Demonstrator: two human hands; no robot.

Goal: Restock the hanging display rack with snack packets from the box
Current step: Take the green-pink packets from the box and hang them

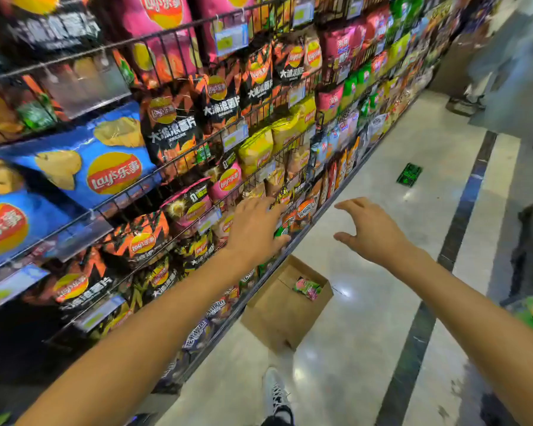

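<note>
The person is standing in a shop aisle, facing along a wire display rack [197,142] that is running down the left side of the aisle. The rack is carrying rows of crisp bags: large blue bags [83,167] at its near upper end, black-and-orange bags [173,130] beside them, pink bags [163,23] above, and yellow bags [256,149] further along.

Both arms are extending forward. The left hand [254,230] is reaching against the front of the rack, palm down, fingers spread and lying over small packets on a lower row. Whether the fingers are gripping one of those packets cannot be told. A small green-and-orange packet [285,224] is showing just beyond the fingertips, touching or nearly touching them.

The right hand [371,230] is hovering in the air away from the rack, over the floor. It is released: the fingers are curved and apart from the thumb, and are grasping nothing.

A brown cardboard box [277,315] is sitting on the tiled floor [366,333], just beside the foot of the rack and below both hands. Its top is open. One pink-and-green snack packet [308,289] is lying inside it, near the far corner.

A white shoe [276,392] is showing on the floor, nearer the viewer than the box. A green marker [409,174] is lying flat on the floor, well away from the rack.
</note>
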